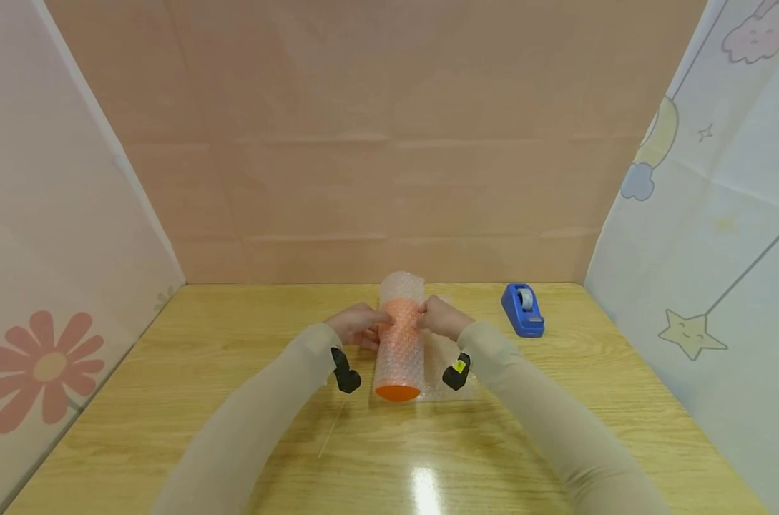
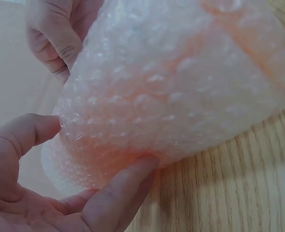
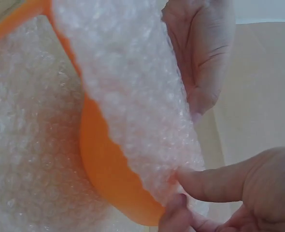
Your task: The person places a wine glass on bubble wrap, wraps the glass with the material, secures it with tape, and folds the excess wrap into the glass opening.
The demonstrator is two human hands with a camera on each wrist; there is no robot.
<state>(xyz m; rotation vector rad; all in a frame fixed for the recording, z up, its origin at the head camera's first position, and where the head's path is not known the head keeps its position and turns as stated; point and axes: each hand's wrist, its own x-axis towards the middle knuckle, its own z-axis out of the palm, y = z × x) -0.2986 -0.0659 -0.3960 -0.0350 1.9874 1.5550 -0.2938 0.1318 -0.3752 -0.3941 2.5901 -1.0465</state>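
Two long beige sleeves (image 1: 254, 422) are lying nearest the camera, slanting over a pale wood-grain counter (image 1: 234, 322) toward a smooth orange object (image 1: 397, 393) in a tube of clear bubble wrap (image 1: 405, 350). The object is resting lengthwise at the middle of the counter, its near end showing bare, while the wrap is extending past its far end and a loose flap is spreading flat on its right. The left hand (image 1: 360, 323) is gripping the bundle's left side, thumb above and fingers below; the right hand (image 1: 446, 317) is pinching the wrap's edge between thumb and finger, and orange is showing under that edge in the right wrist view. A blue plastic tape dispenser (image 1: 529, 325) is standing to the right, well apart from the bundle. The springy wrap is probably relying on both hands: a slackening right pinch could be letting the edge spring open, an uneven pull could be skewing the layers, a lifting left hand could be letting the bundle roll, and a tilt could be sliding the object out through the uncovered near end.
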